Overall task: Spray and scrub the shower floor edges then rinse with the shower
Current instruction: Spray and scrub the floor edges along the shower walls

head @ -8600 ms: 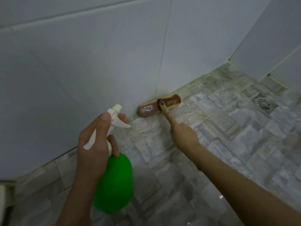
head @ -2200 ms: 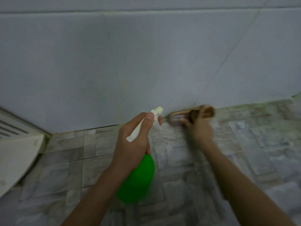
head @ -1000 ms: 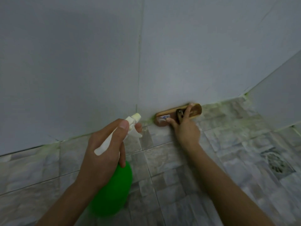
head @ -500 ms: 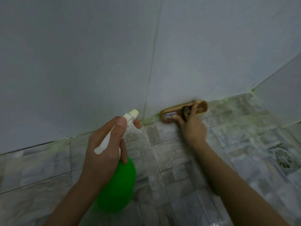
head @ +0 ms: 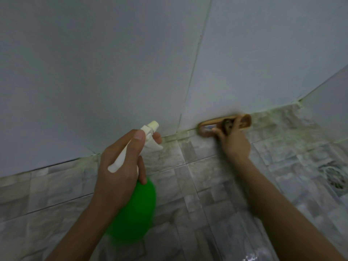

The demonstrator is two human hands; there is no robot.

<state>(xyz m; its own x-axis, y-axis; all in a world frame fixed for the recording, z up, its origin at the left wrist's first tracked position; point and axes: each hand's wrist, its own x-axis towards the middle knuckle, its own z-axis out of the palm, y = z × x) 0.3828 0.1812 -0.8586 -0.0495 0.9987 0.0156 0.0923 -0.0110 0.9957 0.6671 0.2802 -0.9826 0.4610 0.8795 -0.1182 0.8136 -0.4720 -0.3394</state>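
View looking down into a shower corner, with a pale grey tiled wall (head: 113,72) filling the upper frame and grey stone-pattern floor tiles (head: 207,176) below.

At centre left, the left hand (head: 120,166) wraps around the neck of a green spray bottle (head: 133,210). The thumb lies over the white sprayer head, one fingertip curls at the trigger, and the nozzle points toward the wall base.

At centre right, the right hand (head: 234,142) clamps its curled fingers over the back of a wooden scrub brush (head: 245,120). The brush is pressed into the greenish-stained floor edge (head: 175,137), right where floor meets wall, and it is blurred.

A floor drain (head: 337,178) sits at the right edge of the frame.

Likely risks: the brush is gripped only from above, so it could skid out of the hand on the wet, glossy tile. The nozzle aims close to the scrubbing hand, so a squeeze might put cleaner on skin instead of grout.

A small pale sticker on the brush is too blurred to read. No writing shows on the bottle.
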